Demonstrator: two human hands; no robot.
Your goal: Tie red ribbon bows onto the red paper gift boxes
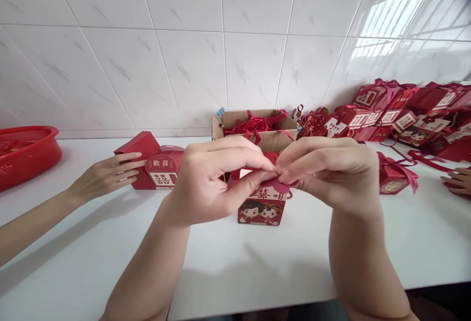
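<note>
At the middle of the white bench (221,272), a red gift box with a cartoon couple (261,210) stands upright beneath the person's two hands. The left hand (221,178) and the right hand (327,173) meet just above its top, each grip closed, thumb against fingers, on a magenta ribbon (282,185). No finished bow shows on this box, so the tying looks partway along; the fingers cover the knot, if one exists.

To the right, a bow-topped box (393,181) and a pile of red gift boxes (382,110), several with bows, appear done. Work seems left elsewhere: the cardboard carton (281,139) behind holds plenty of loose red ribbons (243,125), and at the left a co-worker's hand (114,170) touches a red box (143,142) on which no bow can be seen. Another co-worker's hand (459,181) rests at the right edge, its hold unclear.
</note>
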